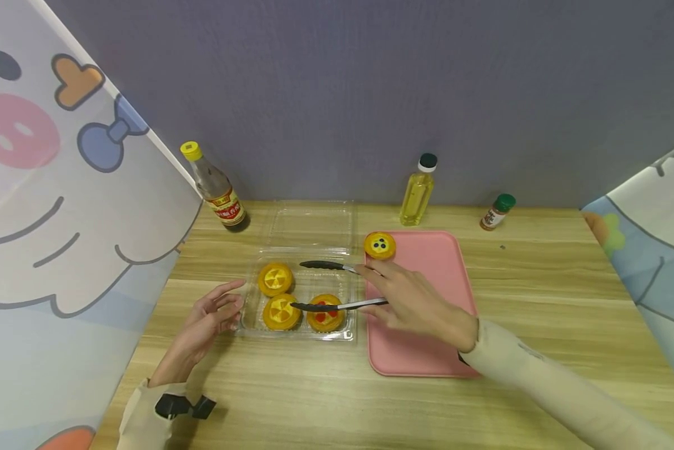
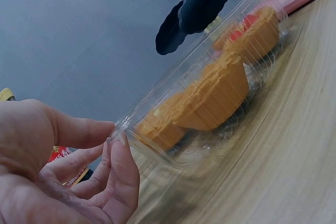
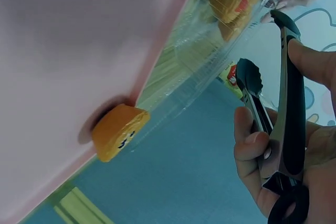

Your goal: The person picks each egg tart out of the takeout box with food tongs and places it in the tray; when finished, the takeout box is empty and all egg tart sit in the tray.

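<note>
My left hand pinches the left rim of a clear plastic clamshell box between thumb and fingers. In my right hand is a pair of tongs with black tips, spread apart above the box. Three egg tarts sit in the box: one at the back left, one at the front left, and a red-topped tart at the front right, partly covered by a tong arm. A tart with dark berries rests on the pink tray's back left corner.
The box's open lid lies toward the wall. Behind stand a dark sauce bottle with yellow cap at left, an oil bottle, and a small green-capped jar at right. Patterned panels border the table.
</note>
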`<action>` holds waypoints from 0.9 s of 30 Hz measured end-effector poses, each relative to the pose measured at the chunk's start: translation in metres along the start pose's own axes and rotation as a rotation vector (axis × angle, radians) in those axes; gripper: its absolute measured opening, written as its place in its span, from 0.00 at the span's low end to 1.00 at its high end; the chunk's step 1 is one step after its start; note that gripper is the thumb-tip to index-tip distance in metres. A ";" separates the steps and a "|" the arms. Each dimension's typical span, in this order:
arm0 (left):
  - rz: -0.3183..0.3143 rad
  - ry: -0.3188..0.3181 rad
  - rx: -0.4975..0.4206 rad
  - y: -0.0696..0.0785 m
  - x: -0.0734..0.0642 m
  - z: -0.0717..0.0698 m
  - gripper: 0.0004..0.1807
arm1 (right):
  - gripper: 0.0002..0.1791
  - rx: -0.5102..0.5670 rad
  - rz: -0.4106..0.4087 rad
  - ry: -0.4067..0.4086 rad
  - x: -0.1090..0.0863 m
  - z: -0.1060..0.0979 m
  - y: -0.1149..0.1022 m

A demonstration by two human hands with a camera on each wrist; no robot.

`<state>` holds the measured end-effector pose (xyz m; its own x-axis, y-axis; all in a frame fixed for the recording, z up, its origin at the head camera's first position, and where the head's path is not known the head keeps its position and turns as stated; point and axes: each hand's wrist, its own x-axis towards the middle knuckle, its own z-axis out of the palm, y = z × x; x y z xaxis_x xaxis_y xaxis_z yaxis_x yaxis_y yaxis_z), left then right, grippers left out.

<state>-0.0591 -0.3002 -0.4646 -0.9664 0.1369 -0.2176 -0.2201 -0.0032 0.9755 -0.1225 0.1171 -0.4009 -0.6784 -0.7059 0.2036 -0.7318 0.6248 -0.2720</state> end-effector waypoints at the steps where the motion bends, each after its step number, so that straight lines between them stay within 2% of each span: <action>1: -0.001 0.000 -0.001 0.000 0.000 0.000 0.29 | 0.42 0.003 -0.006 -0.003 0.001 0.000 -0.001; 9: -0.006 -0.002 -0.005 0.000 0.000 0.000 0.29 | 0.40 0.018 -0.080 -0.057 0.011 0.004 -0.006; 16: -0.020 0.010 0.013 0.004 0.001 0.001 0.29 | 0.38 -0.020 -0.139 -0.102 0.018 0.005 -0.006; 27: -0.055 0.039 0.057 0.006 -0.001 0.003 0.29 | 0.38 0.028 -0.139 -0.165 0.025 0.012 -0.007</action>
<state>-0.0594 -0.2970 -0.4585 -0.9578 0.0963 -0.2709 -0.2661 0.0599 0.9621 -0.1336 0.0910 -0.4047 -0.5498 -0.8309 0.0852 -0.8139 0.5100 -0.2785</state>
